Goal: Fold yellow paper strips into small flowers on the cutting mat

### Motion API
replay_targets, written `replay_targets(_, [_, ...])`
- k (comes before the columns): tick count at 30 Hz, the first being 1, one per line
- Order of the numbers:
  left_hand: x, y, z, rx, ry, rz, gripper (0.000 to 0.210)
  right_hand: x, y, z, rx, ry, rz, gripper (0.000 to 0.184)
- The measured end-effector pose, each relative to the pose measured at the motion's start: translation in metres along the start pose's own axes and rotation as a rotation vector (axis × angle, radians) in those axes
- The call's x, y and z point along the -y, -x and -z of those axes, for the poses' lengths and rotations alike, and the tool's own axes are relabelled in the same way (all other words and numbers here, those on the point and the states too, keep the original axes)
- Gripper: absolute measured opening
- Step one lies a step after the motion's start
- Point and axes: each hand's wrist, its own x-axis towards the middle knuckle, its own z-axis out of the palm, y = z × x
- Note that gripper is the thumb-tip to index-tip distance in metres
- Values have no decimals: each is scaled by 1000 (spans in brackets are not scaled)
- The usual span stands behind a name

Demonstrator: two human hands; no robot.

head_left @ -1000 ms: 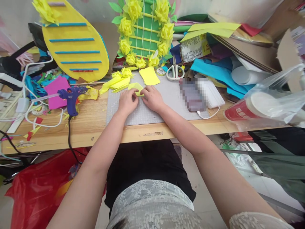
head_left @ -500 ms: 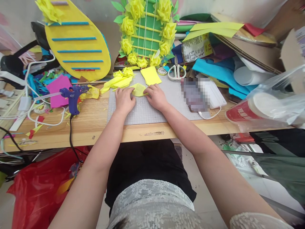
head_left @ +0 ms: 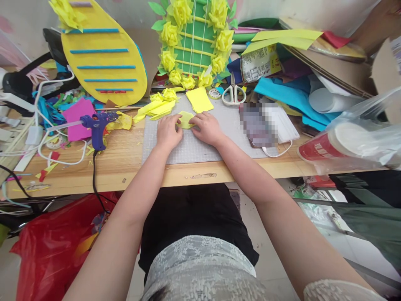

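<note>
While both forearms reach over the front edge of the wooden bench (head_left: 125, 177), the left hand (head_left: 169, 131) and the right hand (head_left: 207, 127) meet at one small, thin, pale yellow paper piece (head_left: 186, 118). The fingers of the left hand pinch its left edge, and the fingers of the right hand grasp its right edge. This piece is above the grey cutting mat (head_left: 200, 152) with grid lines, nearer to the mat's far edge than to its front edge; whether it touches the mat, I cannot tell.

Just beyond it, at the far edge of the mat, lies a bright yellow stack of rectangular paper sheets (head_left: 199, 100). At the mat's far left corner is a heap of long, folded yellow paper pieces (head_left: 158, 109). White-handled metal scissors (head_left: 233, 97) lie by the far edge, to the right of the stack. Well apart, towards the left end of the bench, stands a purple plastic glue gun (head_left: 98, 131), its black cable hanging over the front edge.
</note>
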Motion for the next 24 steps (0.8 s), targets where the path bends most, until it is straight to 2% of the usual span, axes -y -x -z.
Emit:
replay_targets(4, [2, -2, 1, 41, 42, -19, 56, 4, -4, 0, 22, 36, -41, 33])
replay_targets(9, [3, -2, 3, 0, 119, 18, 64, -2, -2, 2, 10, -2, -111, 34])
replay_targets(15, [-1, -2, 1, 23, 81, 31, 44, -15, 2, 3, -58, -85, -145, 33])
replay_targets(21, [-4, 1, 0, 34, 82, -26, 52, -16, 2, 0, -107, -159, -171, 32])
replay_targets(24, [-3, 0, -1, 42, 75, -2, 49, -16, 2, -2, -103, -225, -198, 29])
